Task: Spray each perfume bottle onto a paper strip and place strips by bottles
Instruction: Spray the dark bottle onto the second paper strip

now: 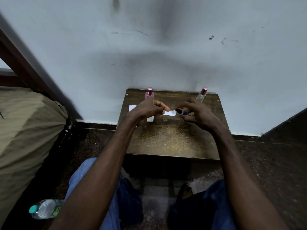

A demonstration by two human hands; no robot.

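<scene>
My left hand (148,110) pinches a white paper strip (170,112) above the small wooden table (171,140). My right hand (196,113) grips a small dark blue perfume bottle (182,112) laid sideways, its black nozzle end almost touching the strip. A pink perfume bottle (149,94) stands at the table's back left. At the back right stands a clear bottle with a pink cap (201,94), just behind my right hand. More white paper (132,107) lies under and beside my left hand, partly hidden.
The table stands against a pale blue wall (149,55). A large olive bag (25,130) fills the left side. A plastic water bottle (44,208) lies on the dark floor at lower left. My knees in blue jeans (126,196) are below the table's front edge.
</scene>
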